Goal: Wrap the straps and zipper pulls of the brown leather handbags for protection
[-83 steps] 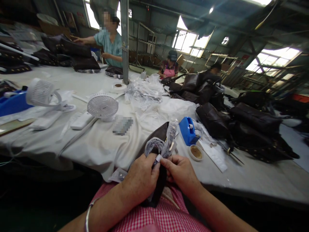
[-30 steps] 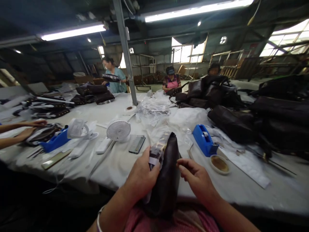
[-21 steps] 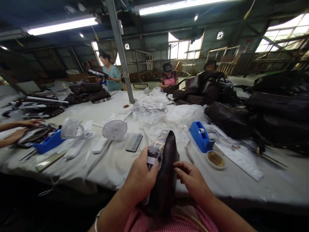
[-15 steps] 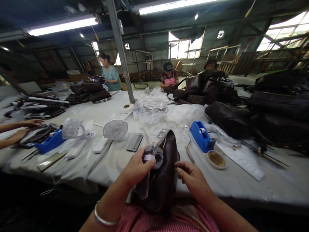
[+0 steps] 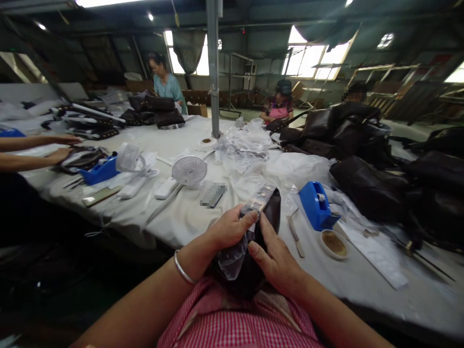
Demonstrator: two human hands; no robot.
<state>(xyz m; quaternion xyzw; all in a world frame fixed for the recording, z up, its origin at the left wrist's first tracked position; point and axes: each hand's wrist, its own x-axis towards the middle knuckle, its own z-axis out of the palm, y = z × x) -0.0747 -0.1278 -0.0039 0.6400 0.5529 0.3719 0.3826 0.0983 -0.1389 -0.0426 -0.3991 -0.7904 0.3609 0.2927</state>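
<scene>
A dark brown leather bag (image 5: 273, 205) leans upright against the table's front edge, over a red checked apron (image 5: 232, 319). Clear plastic wrap (image 5: 232, 263) covers its left side, with metal studs showing through at the top. My left hand (image 5: 232, 228) is closed on the plastic, thumb on top, near the bag's upper opening. Opposite it, my right hand (image 5: 277, 258) grips the bag's right side, its fingertips almost meeting my left thumb. Both palms hide much of the bag's middle.
Right of the bag lie a thin metal blade (image 5: 295, 235), a blue tape dispenser (image 5: 314, 205) and a round dish (image 5: 333, 243). Dark bags (image 5: 366, 183) are piled behind. A white fan (image 5: 189, 169) and phone (image 5: 212, 195) stand left. A co-worker's hands (image 5: 60, 153) work far left.
My right hand has moved left from beside the bag onto it. The plastic roll under my left hand now lies flattened along the bag. The view has shifted left and down.
</scene>
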